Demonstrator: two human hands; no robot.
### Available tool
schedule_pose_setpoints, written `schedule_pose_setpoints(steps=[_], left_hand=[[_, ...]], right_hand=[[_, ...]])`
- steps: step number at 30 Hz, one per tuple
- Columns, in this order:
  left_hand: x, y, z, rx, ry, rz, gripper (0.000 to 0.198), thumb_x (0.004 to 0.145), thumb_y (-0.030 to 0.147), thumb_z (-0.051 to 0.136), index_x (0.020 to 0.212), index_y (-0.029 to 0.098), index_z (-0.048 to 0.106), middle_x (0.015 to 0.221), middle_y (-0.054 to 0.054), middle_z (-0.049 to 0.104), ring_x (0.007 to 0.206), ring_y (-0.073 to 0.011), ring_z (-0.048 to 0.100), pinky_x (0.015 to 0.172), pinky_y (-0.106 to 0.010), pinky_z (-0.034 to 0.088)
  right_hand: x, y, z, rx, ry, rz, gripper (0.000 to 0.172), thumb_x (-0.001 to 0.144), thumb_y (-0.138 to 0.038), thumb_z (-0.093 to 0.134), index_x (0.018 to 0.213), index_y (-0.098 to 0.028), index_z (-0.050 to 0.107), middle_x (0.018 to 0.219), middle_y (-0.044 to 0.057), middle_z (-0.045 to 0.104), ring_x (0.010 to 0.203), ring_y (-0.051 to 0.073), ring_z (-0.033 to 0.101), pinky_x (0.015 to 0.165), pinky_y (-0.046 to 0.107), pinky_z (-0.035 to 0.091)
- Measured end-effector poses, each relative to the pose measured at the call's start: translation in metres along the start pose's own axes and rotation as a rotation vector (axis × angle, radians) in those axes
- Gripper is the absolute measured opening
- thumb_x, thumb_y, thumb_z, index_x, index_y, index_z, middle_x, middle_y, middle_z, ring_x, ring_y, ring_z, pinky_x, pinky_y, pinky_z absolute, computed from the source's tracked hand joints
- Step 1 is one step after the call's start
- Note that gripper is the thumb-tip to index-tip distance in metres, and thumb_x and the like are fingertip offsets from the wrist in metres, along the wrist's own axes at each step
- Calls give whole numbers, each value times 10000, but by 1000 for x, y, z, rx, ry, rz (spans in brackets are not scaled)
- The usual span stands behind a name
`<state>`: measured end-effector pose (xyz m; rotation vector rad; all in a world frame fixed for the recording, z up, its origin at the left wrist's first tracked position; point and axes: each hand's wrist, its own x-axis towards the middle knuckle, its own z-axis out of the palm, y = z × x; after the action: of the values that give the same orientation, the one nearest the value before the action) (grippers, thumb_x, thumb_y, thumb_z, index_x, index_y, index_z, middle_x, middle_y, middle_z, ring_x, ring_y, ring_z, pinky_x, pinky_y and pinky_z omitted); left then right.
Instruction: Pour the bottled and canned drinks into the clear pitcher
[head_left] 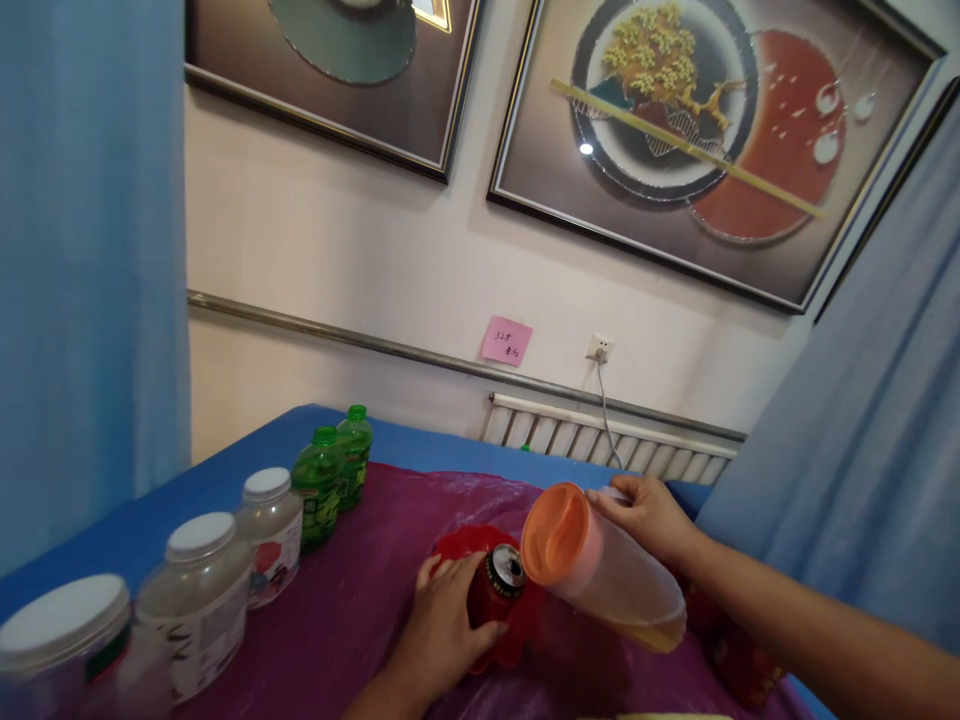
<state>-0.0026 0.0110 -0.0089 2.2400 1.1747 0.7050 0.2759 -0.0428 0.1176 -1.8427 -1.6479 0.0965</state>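
Note:
My left hand (442, 625) is closed around a dark red drink can (495, 590) whose opened top faces up. Behind and beneath the can lies a red scalloped dish (465, 542). In my right hand (649, 515) is the handle of a clear plastic pitcher (626, 590) with an orange lid (553, 535). The pitcher is tilted left, its lid close to the can's top, and a little yellowish liquid lies at its lower end. I cannot make out any stream between pitcher and can.
Along the left stand white-lidded jars (202, 590) and green-capped bottles (319, 485). Dark red cans (746, 665) sit under my right forearm. A purple sheet (330, 630) covers the blue table (262, 440). Behind are a radiator (555, 430), a plugged-in cord (604, 400) and blue curtains (90, 250).

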Motion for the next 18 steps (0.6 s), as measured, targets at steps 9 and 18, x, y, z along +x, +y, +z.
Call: schedule_pose_setpoints(steps=[9,18], left_hand=[[0,-1,2,-17,23,17,747,624,356,820,1331,285,588,1327,-94,682,1272,-343,577,1208,-554,188],[0,-1,1,-2,17,12,763,621,360,825,1338,257,586,1345,-110,670,1283,-343,574,1213,-537,191]], right_hand=[[-1,1,-1,12,-16,-6,544,792,-646,583,540,-244,316,539,-57,278,528,116,285,479,252,222],[-2,-2,-1,8,-23,6,538,791,-644,578,544,-242,319,553,-54,271,545,115,285,474,240,229]])
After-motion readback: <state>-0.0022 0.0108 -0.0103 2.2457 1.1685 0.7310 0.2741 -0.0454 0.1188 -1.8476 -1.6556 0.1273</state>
